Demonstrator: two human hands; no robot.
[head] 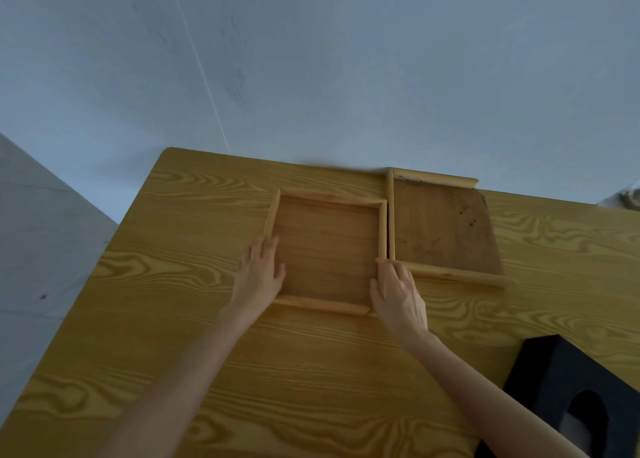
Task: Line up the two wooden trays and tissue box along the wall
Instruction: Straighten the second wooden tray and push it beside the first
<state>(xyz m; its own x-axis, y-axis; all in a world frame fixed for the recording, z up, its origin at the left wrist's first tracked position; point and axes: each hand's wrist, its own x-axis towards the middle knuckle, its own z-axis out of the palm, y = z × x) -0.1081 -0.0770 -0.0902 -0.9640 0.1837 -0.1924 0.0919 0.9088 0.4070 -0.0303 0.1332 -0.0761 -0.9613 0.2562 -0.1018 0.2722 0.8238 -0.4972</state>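
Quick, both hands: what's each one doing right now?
Left hand: open, fingers flat on the left rim of the near tray.
Right hand: open, fingers on the same tray's right rim, no closed grip.

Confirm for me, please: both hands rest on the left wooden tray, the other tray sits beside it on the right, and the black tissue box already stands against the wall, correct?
Not quite. The head view shows the black tissue box at the near right of the table, far from the wall. The rest holds: the left hand and right hand rest on the left wooden tray, with the other tray beside it on the right.
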